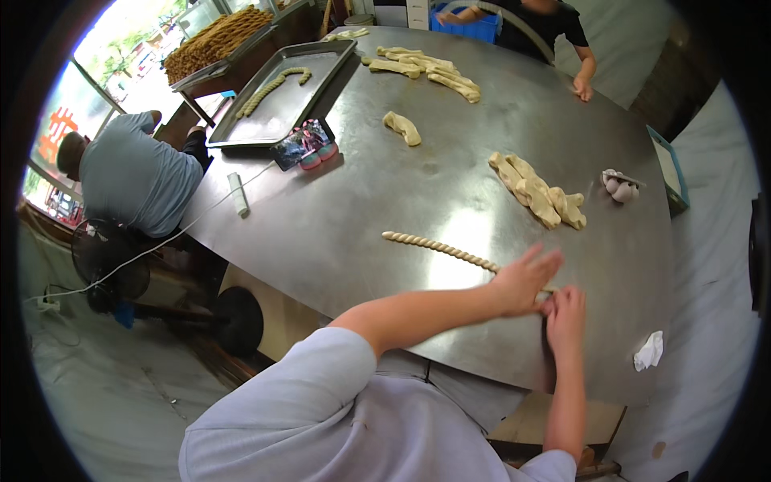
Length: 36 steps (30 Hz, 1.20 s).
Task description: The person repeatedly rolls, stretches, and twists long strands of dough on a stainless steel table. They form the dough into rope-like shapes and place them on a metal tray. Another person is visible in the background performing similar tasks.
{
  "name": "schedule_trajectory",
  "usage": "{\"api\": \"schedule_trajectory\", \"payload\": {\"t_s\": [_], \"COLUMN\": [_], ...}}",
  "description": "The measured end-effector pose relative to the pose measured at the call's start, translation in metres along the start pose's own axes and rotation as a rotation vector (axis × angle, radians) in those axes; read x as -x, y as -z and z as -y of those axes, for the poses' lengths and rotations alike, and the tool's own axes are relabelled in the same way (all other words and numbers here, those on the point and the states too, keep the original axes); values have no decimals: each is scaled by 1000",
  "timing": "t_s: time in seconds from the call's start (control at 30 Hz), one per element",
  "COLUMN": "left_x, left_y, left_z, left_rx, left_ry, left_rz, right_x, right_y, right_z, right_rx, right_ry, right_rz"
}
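A twisted dough rope [443,247] lies on the steel worktable [361,253], one rounded end pointing to the far left. Its near part runs under my left hand [527,282], which is stretched out, slightly blurred, palm towards the dough. Close beside it, my right hand [565,310] has its fingers curled around the rope's near end, where a bit of dough shows. Beyond my hands lies a group of untwisted dough strips [536,191]. One single dough piece [402,128] sits farther off.
A metal tray [217,135] holds a twisted rope [271,93]. Beside it a phone [304,143] stands propped, with a cable [199,220]. More dough strips [421,66] lie far off. Fried twists [217,42] are heaped at the back left. Two other people are nearby. Crumpled tissue [649,351] lies right.
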<state>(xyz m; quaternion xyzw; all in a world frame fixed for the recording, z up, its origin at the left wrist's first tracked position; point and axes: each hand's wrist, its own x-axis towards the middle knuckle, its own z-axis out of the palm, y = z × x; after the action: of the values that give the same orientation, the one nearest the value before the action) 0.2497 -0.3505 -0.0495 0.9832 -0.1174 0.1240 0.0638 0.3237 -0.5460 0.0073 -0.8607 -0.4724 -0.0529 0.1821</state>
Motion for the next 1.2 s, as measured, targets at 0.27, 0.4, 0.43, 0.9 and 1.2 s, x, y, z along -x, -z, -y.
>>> {"api": "schedule_trajectory", "payload": {"t_s": [0.27,0.4,0.43,0.9,1.2], "left_x": [-30,9,27,-15,6], "left_y": [22,8,29,23,39], "left_z": [-9,-16,-39,-29,-53], "left_rx": [37,173,257,101,126], "left_ry": [125,-154,-149,34,-36], "left_rz": [-118,109,191,-4,114], "right_x": [-22,30,36,-6,33], "right_y": [-2,9,17,20,19], "right_z": [-21,14,12,-6,-18], "right_rx": [-42,21,52,-16,26], "right_ry": [-175,146,96,-402,-275], "right_rz": [-24,-164,-115,268,310]}}
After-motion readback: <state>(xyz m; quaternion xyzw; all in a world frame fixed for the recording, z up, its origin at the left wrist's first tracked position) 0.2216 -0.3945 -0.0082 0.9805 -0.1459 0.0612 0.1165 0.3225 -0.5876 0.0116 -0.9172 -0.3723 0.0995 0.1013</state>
